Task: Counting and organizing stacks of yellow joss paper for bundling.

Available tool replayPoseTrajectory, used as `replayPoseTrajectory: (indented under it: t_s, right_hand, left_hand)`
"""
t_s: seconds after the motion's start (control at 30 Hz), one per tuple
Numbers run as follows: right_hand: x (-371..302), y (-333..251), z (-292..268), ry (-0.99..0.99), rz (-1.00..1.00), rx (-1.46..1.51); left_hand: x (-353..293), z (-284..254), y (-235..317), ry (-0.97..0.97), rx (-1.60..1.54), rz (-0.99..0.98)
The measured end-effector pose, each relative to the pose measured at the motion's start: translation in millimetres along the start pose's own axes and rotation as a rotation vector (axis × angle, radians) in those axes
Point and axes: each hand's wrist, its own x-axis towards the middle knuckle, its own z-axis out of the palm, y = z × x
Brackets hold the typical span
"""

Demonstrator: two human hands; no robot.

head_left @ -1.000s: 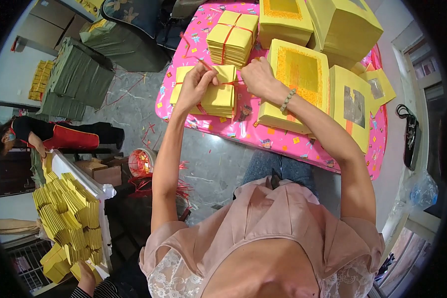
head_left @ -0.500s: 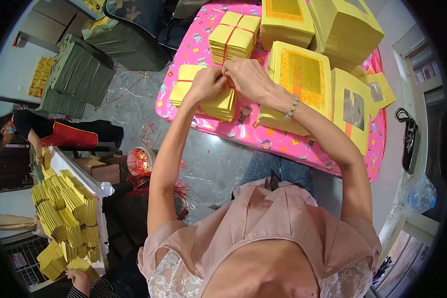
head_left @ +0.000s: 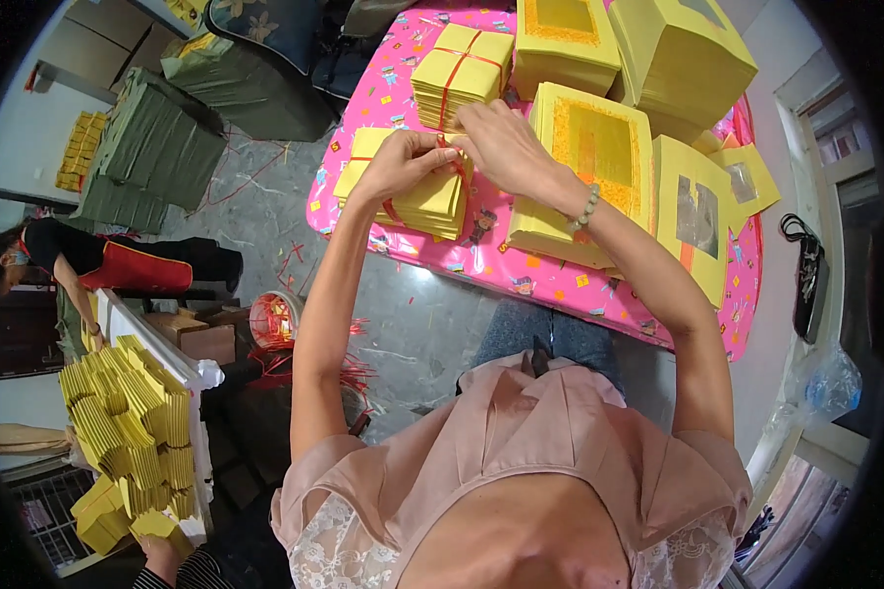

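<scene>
Working stack of yellow paper (head_left: 427,210) sits on the pink cartoon-print tablecloth (head_left: 560,283), near the edge facing the wearer, presumably to keep reach short. Red strip (head_left: 390,209) shows on its left top and near side; wrapping both ways would stop sheets sliding out. Left hand (head_left: 408,167) is over the stack top: thumb and index pressed together, pinching the strip by the look of it, which should keep tension on the crossing. Right hand (head_left: 506,149) is just beside it, fingers curled inward (tips hidden, can't tell if they grip the strip). Cross-tied stack (head_left: 460,71) stands right behind, a similar format. Taller gold-panelled stack (head_left: 599,137) is off to the right, probably parked there to leave hand room. Bead bracelet (head_left: 585,208) sits at the right wrist, clear of the strip.
</scene>
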Motion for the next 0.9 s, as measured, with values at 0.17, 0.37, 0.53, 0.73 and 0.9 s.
replayPoseTrajectory:
  t_s: [0.17,0.37,0.53,0.73,0.9]
  right_hand:
    - [-18.0,-11.5,-10.1,-0.368,0.057,-0.117]
    - [-22.9,-10.7,-8.9,-0.510,0.079,-0.152]
    - [-12.5,17.8,-2.1,-0.270,0.166,0.112]
    - [5.4,20.8,9.3,-0.606,0.320,0.455]
    - [6.5,33.9,17.7,-0.630,0.441,0.625]
  left_hand:
    - [0.0,-13.5,8.7,-0.079,0.019,-0.060]
    - [-5.6,-10.6,10.1,-0.117,0.025,-0.001]
    - [-16.5,3.6,18.1,0.030,0.260,0.105]
    - [-23.8,12.6,14.5,0.228,0.960,0.525]
    - [-26.3,23.4,1.4,0.422,0.853,0.629]
